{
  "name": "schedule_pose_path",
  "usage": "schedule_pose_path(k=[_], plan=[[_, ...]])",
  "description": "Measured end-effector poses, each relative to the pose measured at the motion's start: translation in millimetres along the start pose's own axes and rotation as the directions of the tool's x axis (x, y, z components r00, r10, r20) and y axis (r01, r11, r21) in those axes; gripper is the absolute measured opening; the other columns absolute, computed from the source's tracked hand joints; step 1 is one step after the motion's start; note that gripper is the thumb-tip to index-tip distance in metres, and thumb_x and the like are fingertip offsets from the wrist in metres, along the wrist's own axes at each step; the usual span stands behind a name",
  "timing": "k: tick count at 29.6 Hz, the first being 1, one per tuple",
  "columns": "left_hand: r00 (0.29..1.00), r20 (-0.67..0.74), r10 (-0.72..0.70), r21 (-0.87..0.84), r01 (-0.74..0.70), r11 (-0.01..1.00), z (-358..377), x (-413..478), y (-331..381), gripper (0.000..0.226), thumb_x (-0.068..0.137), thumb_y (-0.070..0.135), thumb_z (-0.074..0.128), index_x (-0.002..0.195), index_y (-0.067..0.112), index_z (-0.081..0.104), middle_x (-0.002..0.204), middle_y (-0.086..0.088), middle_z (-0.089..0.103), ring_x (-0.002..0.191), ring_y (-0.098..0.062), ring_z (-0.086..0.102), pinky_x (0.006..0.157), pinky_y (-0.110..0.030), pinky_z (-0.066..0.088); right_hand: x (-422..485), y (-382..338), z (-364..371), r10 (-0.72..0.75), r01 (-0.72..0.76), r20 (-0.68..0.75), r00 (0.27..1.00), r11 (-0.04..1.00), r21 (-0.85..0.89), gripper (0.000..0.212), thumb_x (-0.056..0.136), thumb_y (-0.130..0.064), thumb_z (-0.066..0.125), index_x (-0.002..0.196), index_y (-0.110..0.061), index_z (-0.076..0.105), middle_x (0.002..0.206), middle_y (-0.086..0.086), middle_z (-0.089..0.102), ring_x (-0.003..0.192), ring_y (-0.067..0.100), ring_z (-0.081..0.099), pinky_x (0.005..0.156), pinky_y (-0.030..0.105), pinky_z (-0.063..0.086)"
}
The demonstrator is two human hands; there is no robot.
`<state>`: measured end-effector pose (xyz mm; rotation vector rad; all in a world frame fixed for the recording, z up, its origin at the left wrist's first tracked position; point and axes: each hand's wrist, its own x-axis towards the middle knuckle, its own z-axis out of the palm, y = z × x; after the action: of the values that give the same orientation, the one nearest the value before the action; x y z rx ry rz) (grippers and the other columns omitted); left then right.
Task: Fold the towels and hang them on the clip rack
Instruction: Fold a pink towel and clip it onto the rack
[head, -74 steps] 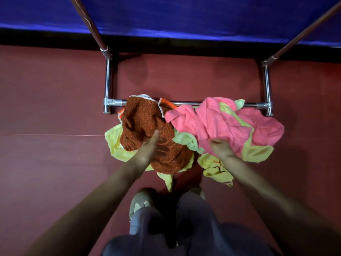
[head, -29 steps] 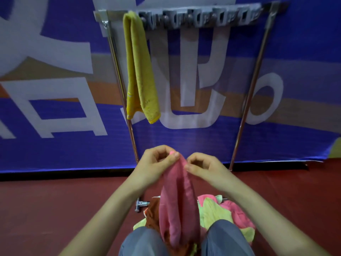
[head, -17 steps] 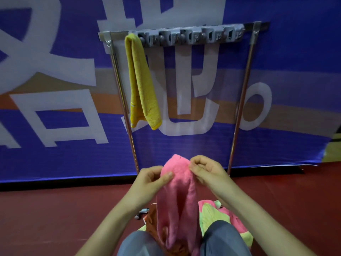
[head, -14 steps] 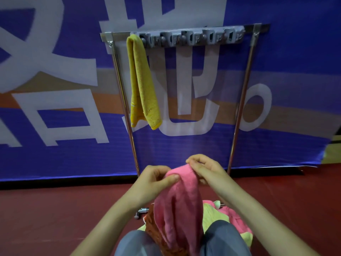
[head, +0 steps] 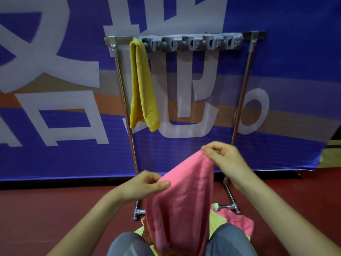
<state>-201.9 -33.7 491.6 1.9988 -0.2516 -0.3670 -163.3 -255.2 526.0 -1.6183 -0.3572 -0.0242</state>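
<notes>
Glossy blue banner (head: 55,154) | left grip (head: 144,185), right grip (head: 224,156) pinch soft pink towel (head: 182,200) (creased)

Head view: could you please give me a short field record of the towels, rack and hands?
pink towel: held up by both hands, hanging down between the knees
left hand: pinches the towel's lower edge
right hand: pinches its top corner, higher up
yellow towel: folded, hanging at the rack's left end
rack: other clips empty
pile: more towels on the floor at the rack's base
</notes>
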Motion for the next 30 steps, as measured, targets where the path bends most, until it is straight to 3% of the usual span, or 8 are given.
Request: schedule_pose_path(k=[6, 10, 13, 17, 20, 24, 27, 30], plan=[[0.988, -0.115, -0.106, 0.069, 0.114, 0.991, -34, -19, -20, 0.028, 0.087, 0.027, 0.054, 0.064, 0.011, 0.052, 0.061, 0.003, 0.045, 0.060, -0.006, 0.042, 0.058, -0.015, 0.038, 16, -2, -51, 0.082, -0.063, -0.238, 0.968, 0.994, 0.087, 0.018, 0.086, -0.014, 0.056, 0.070, -0.018, 0.064, 0.051, -0.011, 0.065, 0.050, -0.004, 0.058, 0.053, 0.008, 0.049], [0.973, -0.171, -0.158, 0.049, 0.169, 0.984, -43, -28, -39, 0.025, 0.093, 0.025, 0.045, 0.077, 0.013, 0.061, 0.078, 0.006, 0.059, 0.078, -0.006, 0.054, 0.084, -0.021, 0.046, 19, 1, -72, 0.124, -0.076, -0.304, 0.945, 0.983, 0.167, 0.018, 0.089, -0.017, 0.054, 0.073, -0.016, 0.063, 0.051, -0.010, 0.066, 0.049, -0.003, 0.059, 0.052, 0.009, 0.050], [0.962, -0.228, -0.153, -0.046, 0.146, 0.988, -25, -22, -40, 0.026, 0.095, 0.025, 0.041, 0.096, 0.010, 0.062, 0.100, 0.005, 0.063, 0.099, -0.007, 0.055, 0.089, -0.017, 0.042, 17, 3, -66, 0.107, -0.073, -0.249, 0.963, 0.987, 0.143, 0.019, 0.089, -0.016, 0.053, 0.073, -0.016, 0.063, 0.049, -0.010, 0.065, 0.048, -0.003, 0.058, 0.049, 0.009, 0.048], [0.964, -0.265, -0.017, -0.084, -0.006, 0.996, 24, 11, -16, 0.018, 0.093, 0.020, 0.046, 0.104, 0.011, 0.056, 0.100, 0.005, 0.056, 0.091, -0.003, 0.050, 0.073, -0.002, 0.040, 16, -1, -55, 0.070, -0.062, -0.149, 0.986, 0.996, 0.059, 0.017, 0.087, -0.014, 0.055, 0.073, -0.018, 0.065, 0.053, -0.012, 0.066, 0.053, -0.004, 0.060, 0.052, 0.008, 0.048], [0.960, -0.269, 0.074, -0.131, -0.113, 0.985, 55, 36, 7, 0.027, 0.092, 0.017, 0.048, 0.119, 0.016, 0.050, 0.111, 0.007, 0.053, 0.100, 0.000, 0.049, 0.081, -0.003, 0.041, 14, -7, -50, 0.057, -0.055, -0.086, 0.995, 0.998, 0.015, 0.020, 0.087, -0.016, 0.054, 0.072, -0.020, 0.066, 0.056, -0.013, 0.067, 0.057, -0.005, 0.060, 0.054, 0.009, 0.047], [0.952, -0.238, 0.191, -0.139, -0.228, 0.964, 74, 63, 37, 0.041, 0.093, 0.021, 0.047, 0.133, 0.019, 0.040, 0.129, 0.011, 0.044, 0.122, -0.001, 0.038, 0.102, -0.019, 0.034, 10, -18, -50, 0.056, -0.052, -0.044, 0.997, 0.995, 0.090, 0.024, 0.087, -0.013, 0.051, 0.068, -0.017, 0.063, 0.052, -0.011, 0.065, 0.053, -0.005, 0.060, 0.051, 0.008, 0.047], [0.942, -0.206, 0.265, -0.160, -0.300, 0.941, 78, 77, 51, 0.044, 0.092, 0.026, 0.049, 0.133, 0.016, 0.041, 0.136, 0.007, 0.045, 0.126, -0.004, 0.040, 0.104, -0.021, 0.034, 5, -22, -50, 0.067, -0.071, 0.033, 0.997, 0.989, 0.130, 0.024, 0.088, -0.013, 0.050, 0.068, -0.015, 0.063, 0.053, -0.007, 0.064, 0.051, -0.001, 0.059, 0.052, 0.011, 0.048], [0.928, -0.161, 0.336, -0.165, -0.361, 0.918, 74, 81, 57, 0.024, 0.089, 0.021, 0.054, 0.112, 0.013, 0.059, 0.108, 0.003, 0.063, 0.105, -0.007, 0.058, 0.094, -0.023, 0.046, 2, -24, -48, 0.069, -0.083, 0.091, 0.993, 0.984, 0.157, 0.023, 0.086, -0.014, 0.050, 0.066, -0.014, 0.062, 0.053, -0.004, 0.063, 0.051, 0.002, 0.058, 0.052, 0.014, 0.049]])
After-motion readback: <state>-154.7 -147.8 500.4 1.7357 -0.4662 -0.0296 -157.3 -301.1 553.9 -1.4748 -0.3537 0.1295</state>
